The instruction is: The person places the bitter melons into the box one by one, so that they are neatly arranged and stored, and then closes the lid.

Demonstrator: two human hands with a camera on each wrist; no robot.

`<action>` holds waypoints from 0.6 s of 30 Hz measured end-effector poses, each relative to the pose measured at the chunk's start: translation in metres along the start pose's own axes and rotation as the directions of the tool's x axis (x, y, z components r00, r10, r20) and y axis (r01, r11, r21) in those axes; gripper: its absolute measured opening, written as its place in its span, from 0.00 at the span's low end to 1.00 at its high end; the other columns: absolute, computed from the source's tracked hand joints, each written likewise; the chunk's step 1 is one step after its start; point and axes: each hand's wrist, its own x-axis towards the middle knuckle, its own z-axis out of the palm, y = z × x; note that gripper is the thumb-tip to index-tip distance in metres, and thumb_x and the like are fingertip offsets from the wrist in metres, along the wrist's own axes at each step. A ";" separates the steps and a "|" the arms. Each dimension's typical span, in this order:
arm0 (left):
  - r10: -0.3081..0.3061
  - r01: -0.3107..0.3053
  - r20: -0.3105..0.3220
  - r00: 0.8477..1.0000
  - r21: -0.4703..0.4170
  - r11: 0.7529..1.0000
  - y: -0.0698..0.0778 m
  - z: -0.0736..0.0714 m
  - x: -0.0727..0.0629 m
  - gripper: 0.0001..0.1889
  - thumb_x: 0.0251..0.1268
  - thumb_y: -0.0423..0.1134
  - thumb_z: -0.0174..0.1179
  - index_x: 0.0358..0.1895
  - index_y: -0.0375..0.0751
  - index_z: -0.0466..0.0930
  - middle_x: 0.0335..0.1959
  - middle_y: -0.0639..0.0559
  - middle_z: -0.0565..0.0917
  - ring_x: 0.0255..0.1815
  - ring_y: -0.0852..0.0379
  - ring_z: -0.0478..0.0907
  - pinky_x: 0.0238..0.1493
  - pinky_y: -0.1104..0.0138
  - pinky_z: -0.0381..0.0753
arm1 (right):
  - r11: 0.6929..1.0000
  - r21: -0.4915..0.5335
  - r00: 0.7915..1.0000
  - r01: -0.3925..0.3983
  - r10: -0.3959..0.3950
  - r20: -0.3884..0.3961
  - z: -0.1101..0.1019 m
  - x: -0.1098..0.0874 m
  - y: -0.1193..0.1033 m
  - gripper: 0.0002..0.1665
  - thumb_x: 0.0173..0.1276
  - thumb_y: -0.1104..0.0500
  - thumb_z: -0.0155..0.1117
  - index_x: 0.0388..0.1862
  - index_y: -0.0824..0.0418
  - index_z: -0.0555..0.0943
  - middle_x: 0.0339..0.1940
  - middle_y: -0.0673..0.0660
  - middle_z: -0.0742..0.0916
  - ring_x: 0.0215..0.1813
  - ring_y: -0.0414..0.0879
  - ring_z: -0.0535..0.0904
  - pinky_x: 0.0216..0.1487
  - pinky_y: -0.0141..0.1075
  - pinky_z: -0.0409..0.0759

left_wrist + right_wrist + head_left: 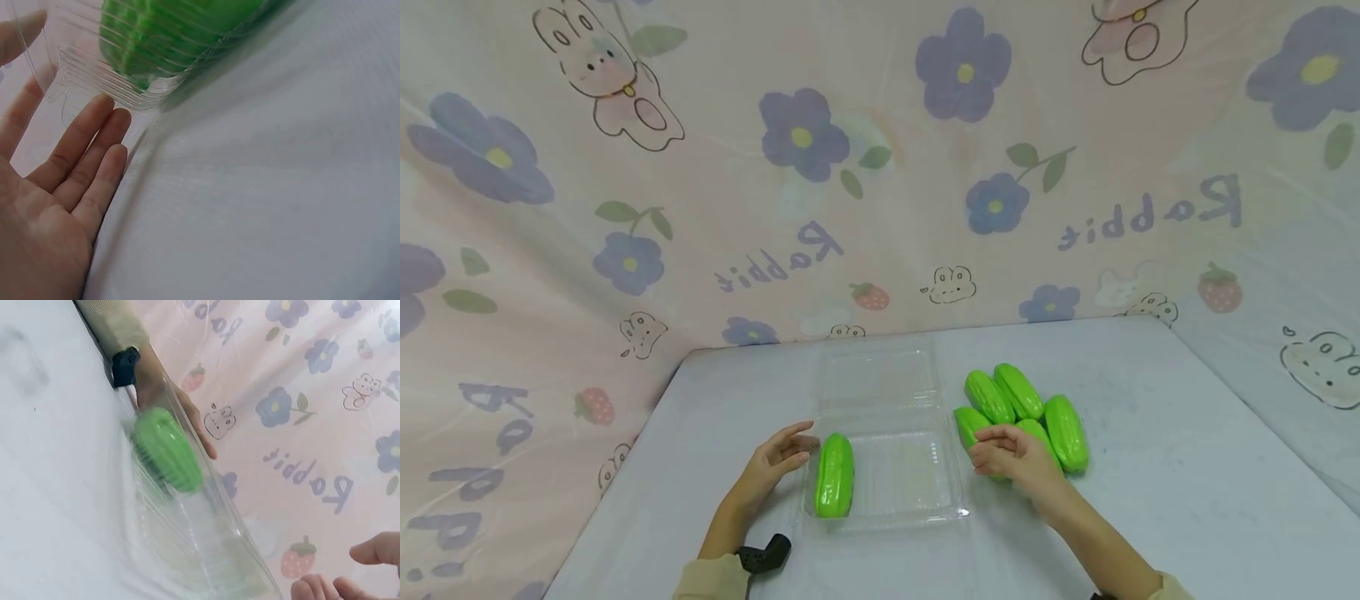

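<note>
One glossy green, ridged, cucumber-shaped vegetable point(834, 476) lies lengthwise along the left side of a clear plastic clamshell box point(901, 520). My left hand point(772, 461) is beside the box's left wall, fingers loosely extended and holding nothing. In the left wrist view its fingertips point(100, 106) are close to the ribbed corner of the box. On the right, my right hand point(1018, 462) hovers over a group of the same green vegetables point(1066, 433), partly covering them. Its fingers are loosely bent, and the right wrist view shows nothing between thumb and fingers point(319, 589).
The box's lid point(876, 377) is folded back flat, away from me. A black wrist-worn device point(766, 554) sits at my left wrist. Behind the white table point(1150, 400) hangs a patterned curtain point(895, 217) with flowers and rabbits.
</note>
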 end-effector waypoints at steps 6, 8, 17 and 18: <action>0.001 -0.001 0.005 1.000 0.013 1.000 0.000 0.000 -0.001 0.28 0.71 0.33 0.52 0.71 0.29 0.58 0.57 0.49 0.79 0.54 0.72 0.78 0.56 0.80 0.75 | 0.998 -0.058 0.999 -0.022 0.020 -0.043 -0.017 0.002 0.002 0.27 0.69 0.60 0.60 0.58 0.78 0.68 0.40 0.53 0.86 0.40 0.40 0.86 0.46 0.31 0.85; 0.005 -0.005 0.008 1.000 0.014 1.000 -0.001 0.000 -0.001 0.28 0.71 0.32 0.52 0.71 0.30 0.58 0.57 0.49 0.79 0.54 0.72 0.78 0.56 0.80 0.75 | 0.997 -0.068 0.998 -0.026 0.023 -0.051 -0.021 0.003 0.001 0.27 0.69 0.60 0.59 0.59 0.78 0.68 0.40 0.53 0.86 0.39 0.39 0.85 0.46 0.30 0.85; 0.006 -0.006 0.004 1.000 0.021 1.000 0.000 0.000 0.000 0.28 0.71 0.33 0.53 0.71 0.29 0.58 0.57 0.47 0.79 0.53 0.72 0.78 0.56 0.80 0.75 | 0.998 -0.070 0.998 -0.009 0.004 -0.069 -0.038 0.005 0.002 0.27 0.71 0.64 0.56 0.60 0.82 0.65 0.38 0.49 0.85 0.38 0.34 0.84 0.45 0.28 0.85; 0.002 -0.002 0.001 1.000 0.025 1.000 0.000 0.000 0.000 0.28 0.71 0.33 0.53 0.71 0.29 0.58 0.57 0.47 0.79 0.53 0.72 0.78 0.56 0.80 0.75 | 0.997 -0.080 0.997 -0.013 0.007 -0.073 -0.039 0.005 0.002 0.27 0.71 0.63 0.57 0.61 0.81 0.65 0.39 0.49 0.86 0.38 0.34 0.84 0.45 0.29 0.85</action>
